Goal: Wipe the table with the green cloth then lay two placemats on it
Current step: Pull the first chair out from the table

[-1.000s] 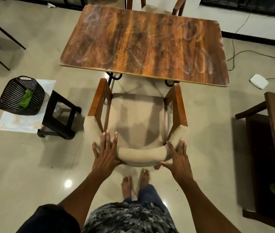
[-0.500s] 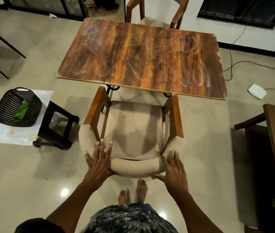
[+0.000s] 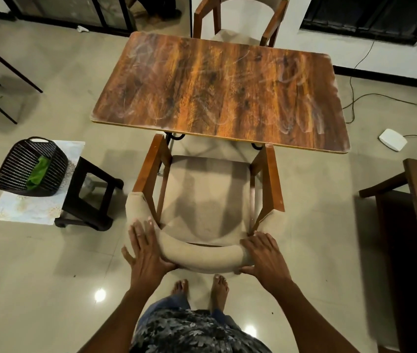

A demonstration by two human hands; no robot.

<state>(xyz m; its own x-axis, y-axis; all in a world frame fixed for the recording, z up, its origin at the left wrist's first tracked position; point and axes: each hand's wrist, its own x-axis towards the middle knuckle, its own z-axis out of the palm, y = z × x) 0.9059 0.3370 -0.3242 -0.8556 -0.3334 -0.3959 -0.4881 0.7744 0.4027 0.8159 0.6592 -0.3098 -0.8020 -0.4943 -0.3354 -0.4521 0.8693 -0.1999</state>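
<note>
floor (image 3: 49, 289): glossy beige tile | far chair (image 3: 238, 21): wooden | window (image 3: 370, 16): dark | wall (image 3: 406, 59): white

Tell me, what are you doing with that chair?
A person stands behind the chair with the left hand and right hand gripping its padded backrest, in front of the smudged wooden table. The green cloth sits untouched in the black basket on a stool to the left, so wiping has not started.
</note>
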